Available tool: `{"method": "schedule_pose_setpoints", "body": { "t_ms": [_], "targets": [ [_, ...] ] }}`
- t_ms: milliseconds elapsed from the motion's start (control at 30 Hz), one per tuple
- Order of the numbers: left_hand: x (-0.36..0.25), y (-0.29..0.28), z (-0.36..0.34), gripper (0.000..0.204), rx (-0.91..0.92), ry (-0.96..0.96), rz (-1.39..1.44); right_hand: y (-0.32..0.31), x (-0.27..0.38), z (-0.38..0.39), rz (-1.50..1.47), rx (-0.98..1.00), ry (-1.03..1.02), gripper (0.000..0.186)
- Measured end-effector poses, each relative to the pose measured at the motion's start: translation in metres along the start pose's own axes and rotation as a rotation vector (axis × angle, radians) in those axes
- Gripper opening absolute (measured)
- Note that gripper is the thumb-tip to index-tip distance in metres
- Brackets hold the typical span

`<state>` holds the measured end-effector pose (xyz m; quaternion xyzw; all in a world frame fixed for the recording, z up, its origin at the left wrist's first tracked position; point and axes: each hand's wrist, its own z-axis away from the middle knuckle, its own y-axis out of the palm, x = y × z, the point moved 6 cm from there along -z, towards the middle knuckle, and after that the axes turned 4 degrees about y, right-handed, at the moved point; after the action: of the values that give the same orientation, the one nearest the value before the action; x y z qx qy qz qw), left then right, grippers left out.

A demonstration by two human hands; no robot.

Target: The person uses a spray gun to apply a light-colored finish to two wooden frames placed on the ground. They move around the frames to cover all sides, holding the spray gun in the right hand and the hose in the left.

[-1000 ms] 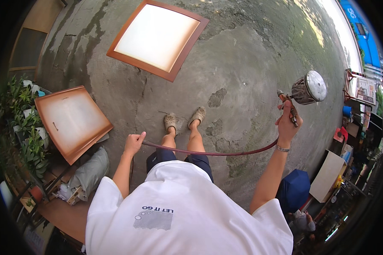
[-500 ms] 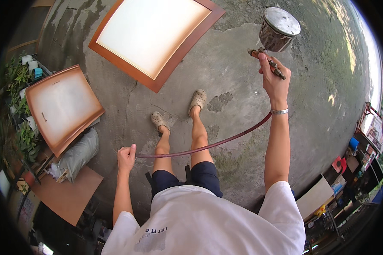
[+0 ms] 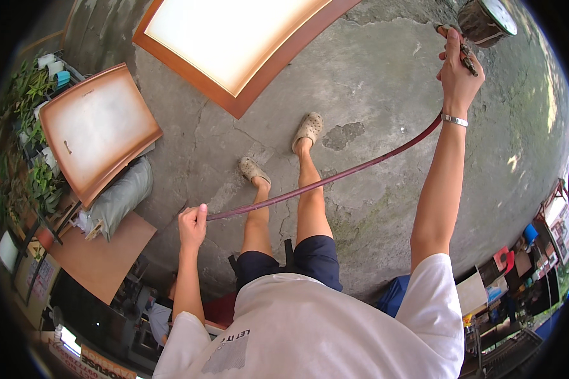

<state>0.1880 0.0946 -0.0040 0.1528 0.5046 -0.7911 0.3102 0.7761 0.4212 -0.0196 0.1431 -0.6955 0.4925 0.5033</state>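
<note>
My right hand (image 3: 460, 77) is raised at the upper right, its fingers wrapped round the handle of a spray gun. The gun's cup (image 3: 483, 24) is a round, paint-stained pot with a pale metal lid, just past the fingers. A dark red hose (image 3: 322, 181) runs from behind my right wrist down to the left, sagging a little. At the lower left my left hand (image 3: 192, 226) is closed round it. A framed panel (image 3: 193, 71), white in the middle with a reddish-brown border, lies ahead at the top, partly out of view. Neither hand touches it.
A second white panel with browned edges (image 3: 101, 126) rests at the left beside plants (image 3: 41, 180). Below it are a grey wrapped bundle (image 3: 125, 192) and a brown sheet (image 3: 107, 262). The concrete floor (image 3: 385, 208) is cracked and patchy. Shelves with clutter (image 3: 525, 271) line the right side.
My right hand and the spray gun have moved right and farther away. The hose is drawn straighter, and my left hand has shifted slightly right and up, still holding it.
</note>
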Motion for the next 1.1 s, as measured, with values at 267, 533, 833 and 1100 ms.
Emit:
{"method": "schedule_pose_setpoints", "body": {
  "t_ms": [267,533,833,1100],
  "targets": [
    [0.041,-0.030,0.027,0.055,-0.070,0.054,-0.099,0.026,0.009,0.146,0.076,0.301,0.137,0.045],
    [0.068,-0.062,0.055,0.054,-0.075,0.126,-0.133,0.041,0.048,0.269,0.053,0.455,0.076,0.027],
    [0.085,-0.075,0.068,0.053,-0.049,0.173,-0.138,0.040,0.070,0.365,0.011,0.735,0.075,0.025],
    [0.076,-0.060,0.061,0.052,-0.012,0.168,-0.121,0.043,0.042,0.327,0.028,0.644,0.083,0.028]
  ]
}}
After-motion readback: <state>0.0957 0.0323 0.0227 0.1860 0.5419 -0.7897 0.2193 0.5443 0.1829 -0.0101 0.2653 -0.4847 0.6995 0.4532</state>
